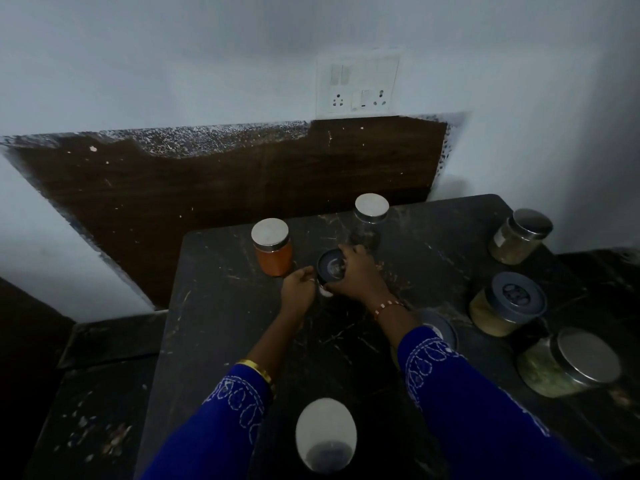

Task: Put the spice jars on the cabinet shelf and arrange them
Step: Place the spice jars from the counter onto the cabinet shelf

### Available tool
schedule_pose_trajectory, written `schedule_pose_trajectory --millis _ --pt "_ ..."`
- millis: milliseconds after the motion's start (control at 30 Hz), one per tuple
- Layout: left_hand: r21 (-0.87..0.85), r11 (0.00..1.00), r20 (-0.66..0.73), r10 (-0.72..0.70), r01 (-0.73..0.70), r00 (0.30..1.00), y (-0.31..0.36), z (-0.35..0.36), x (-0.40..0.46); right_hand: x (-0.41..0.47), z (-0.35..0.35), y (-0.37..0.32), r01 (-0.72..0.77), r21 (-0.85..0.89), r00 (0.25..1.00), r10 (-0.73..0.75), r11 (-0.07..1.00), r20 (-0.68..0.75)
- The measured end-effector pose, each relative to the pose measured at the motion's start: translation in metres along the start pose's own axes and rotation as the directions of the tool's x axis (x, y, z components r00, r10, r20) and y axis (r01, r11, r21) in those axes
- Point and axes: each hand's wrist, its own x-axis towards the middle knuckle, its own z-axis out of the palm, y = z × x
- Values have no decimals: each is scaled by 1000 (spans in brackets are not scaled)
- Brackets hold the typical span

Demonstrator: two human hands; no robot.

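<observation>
Both hands meet on a jar with a dark grey lid (pixel 330 266) standing mid-shelf on the dark cabinet top (pixel 214 323). My right hand (pixel 356 271) grips it from the right and over the lid; my left hand (pixel 298 285) touches its left side. Just left stands an orange spice jar (pixel 273 249) with a steel lid. Behind is a clear jar (pixel 370 220) with a steel lid. On the right are three jars: a steel-lidded one (pixel 519 237), a grey-lidded one (pixel 507 304) and a large steel-lidded one (pixel 568 363). A steel lid (pixel 325 434) shows at the near edge.
Another grey-lidded jar (pixel 441 329) is partly hidden under my right forearm. A brown panel (pixel 207 188) and a white wall with a switch and socket plate (pixel 358 83) rise behind the shelf. A lower dark surface (pixel 90 410) lies to the left.
</observation>
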Motion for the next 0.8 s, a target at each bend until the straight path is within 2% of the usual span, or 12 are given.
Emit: schedule_pose_trajectory --millis 100,300,433,533,633,733,800 --pt "-40 998 -15 57 -58 998 11 -5 -8 -3 -13 -6 14 73 998 -9 997 -66" --pt "-88 939 -64 329 -334 942 48 -23 -32 -10 -76 -40 162 266 979 -120 950 -166" --pt "-17 804 -71 592 -594 803 73 -33 -47 -16 -121 -71 273 224 934 -201 936 -296" --pt "110 700 -79 714 -706 696 93 -35 -50 -22 -145 -95 330 188 892 -240 925 -384" --pt "238 650 -151 758 -721 634 114 -31 -44 -27 -157 -118 353 189 856 -235 917 -460" --pt "207 666 -275 743 -717 610 136 -36 -44 -35 -167 -135 389 259 844 -230 884 -485" --pt "177 643 -299 756 -745 582 147 -47 -42 -42 -181 -140 403 339 858 -223 850 -462"
